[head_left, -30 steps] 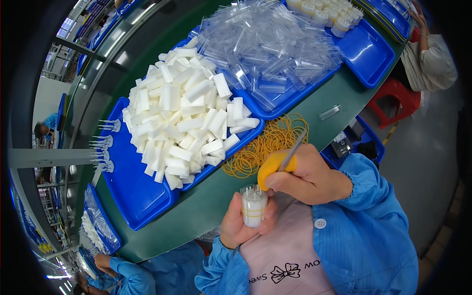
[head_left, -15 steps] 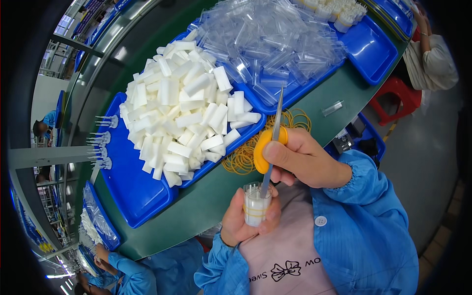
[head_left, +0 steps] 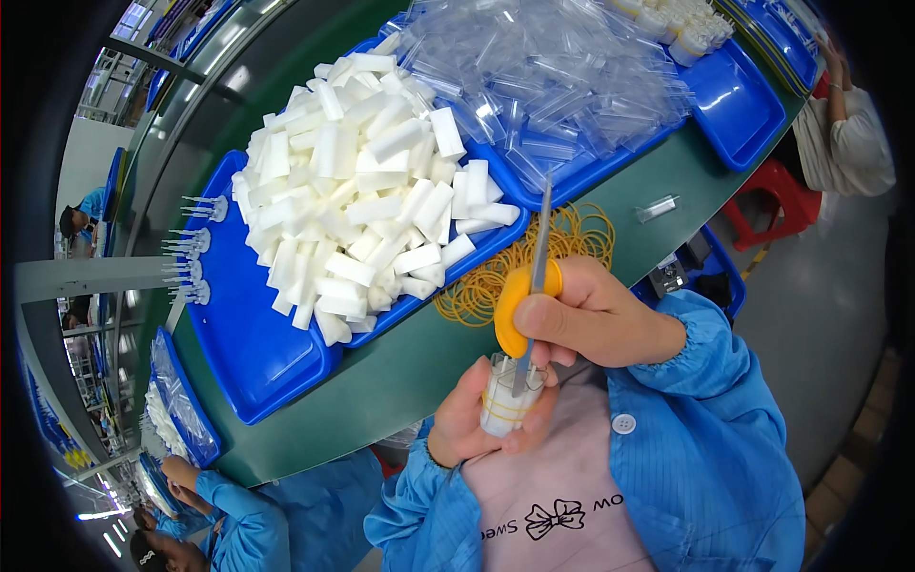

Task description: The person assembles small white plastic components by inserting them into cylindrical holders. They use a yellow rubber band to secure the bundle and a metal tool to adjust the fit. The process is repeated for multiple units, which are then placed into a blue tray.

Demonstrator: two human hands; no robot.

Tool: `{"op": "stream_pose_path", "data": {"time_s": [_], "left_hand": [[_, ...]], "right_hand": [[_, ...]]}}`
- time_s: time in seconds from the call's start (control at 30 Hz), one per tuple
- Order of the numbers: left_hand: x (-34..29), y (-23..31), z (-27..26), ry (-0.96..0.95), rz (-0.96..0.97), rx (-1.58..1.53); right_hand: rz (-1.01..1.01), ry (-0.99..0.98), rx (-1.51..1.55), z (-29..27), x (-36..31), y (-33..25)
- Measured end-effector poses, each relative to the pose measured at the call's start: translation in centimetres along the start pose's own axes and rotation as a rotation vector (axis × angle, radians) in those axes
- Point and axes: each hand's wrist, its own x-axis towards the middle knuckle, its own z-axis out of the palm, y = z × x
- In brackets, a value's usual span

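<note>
My left hand [head_left: 461, 419] is closed round a short bundle of clear tubes [head_left: 502, 408] with white pieces inside, bound by yellow rubber bands. The bundle leans slightly to the right in front of my chest. Above it, my right hand [head_left: 610, 319] grips slim metal tweezers [head_left: 542, 224] with the pointed end up. A yellow finger cot [head_left: 513, 310] covers its index finger. The broad lower end of the tweezers reaches the top of the bundle; how far it goes in is unclear.
Blue trays hold a heap of white foam blocks [head_left: 357, 181] and a pile of clear tubes [head_left: 543, 76]. Loose rubber bands [head_left: 477, 291] and a single clear tube [head_left: 658, 208] lie on the green table [head_left: 381, 396]. A red stool [head_left: 777, 205] stands right; co-workers sit nearby.
The bundle has tilted to the right in my left hand. The lower end of the tweezers has moved down against the bundle's top. The whole view has shifted slightly.
</note>
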Motion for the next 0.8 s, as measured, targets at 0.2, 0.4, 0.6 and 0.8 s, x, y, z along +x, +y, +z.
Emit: {"op": "stream_pose_path", "data": {"time_s": [0.2, 0.4, 0.6, 0.8], "left_hand": [[0.2, 0.0, 0.0, -0.032, 0.005, -0.087], [0.7, 0.4, 0.1, 0.011, -0.008, -0.024], [0.0, 0.8, -0.4, 0.052, 0.228, -0.011], [-0.7, 1.6, 1.0, 0.239, 0.408, 0.212]], "right_hand": [[-0.268, 0.026, -0.203, 0.0, -0.3, 1.6], [-0.316, 0.439, -0.064, -1.1, -2.0, 2.1], [-0.276, 0.778, -0.948, -7.4, -6.7, -2.3], [0.012, 0.767, -1.854, -10.1, -9.0, 0.1]]}}
